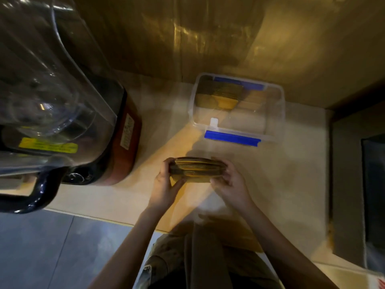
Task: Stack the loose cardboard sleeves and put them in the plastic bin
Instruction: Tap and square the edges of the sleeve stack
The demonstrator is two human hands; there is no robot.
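Observation:
A stack of flat brown cardboard sleeves (196, 167) stands on edge just above the pale counter, squeezed between both hands. My left hand (164, 186) grips its left end and my right hand (231, 182) grips its right end. Beyond the stack sits a clear plastic bin (277, 113) with blue latches, its top open. Inside the bin, at its far left, lies another bundle of cardboard sleeves (220, 95); the bin's near half shows bare floor.
A large blender (62, 101) with a clear jar and dark handle fills the left side of the counter. A wall rises behind the bin. A dark appliance (373, 184) stands at the right edge. The counter's front edge (100, 217) runs below my wrists.

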